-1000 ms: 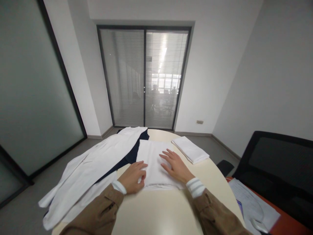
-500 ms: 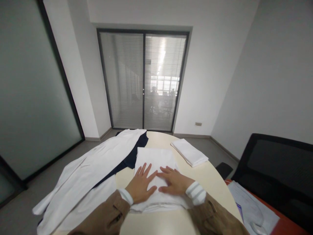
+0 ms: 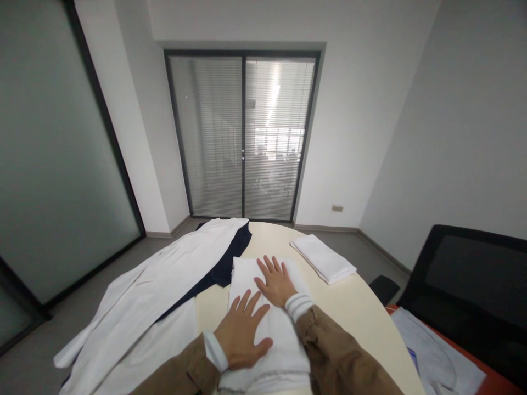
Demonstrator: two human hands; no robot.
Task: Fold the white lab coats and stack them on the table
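A folded white cloth [image 3: 284, 351] lies on the round cream table [image 3: 346, 323] right in front of me. My left hand [image 3: 242, 332] rests flat on its near left part, fingers spread. Farther up, my right hand [image 3: 275, 281] lies palm down near the cloth's far end, with its fingers apart. Neither hand grips anything. Left of the cloth, a long white garment [image 3: 164, 285] is spread over the table, partly covering a dark navy cloth [image 3: 224, 266]. To the right sits a smaller, neatly folded white cloth [image 3: 323, 259].
On the right stands a black mesh-backed chair [image 3: 477, 285]. White papers [image 3: 436, 345] lie on a red surface below it, beside the table's edge. Behind the table is a glass door with blinds [image 3: 242, 137]; a frosted glass panel [image 3: 53, 153] stands on the left.
My right hand has slid away from me to the far part of the cloth. The left hand has moved slightly nearer to me. The cloth's far edge has come a little closer.
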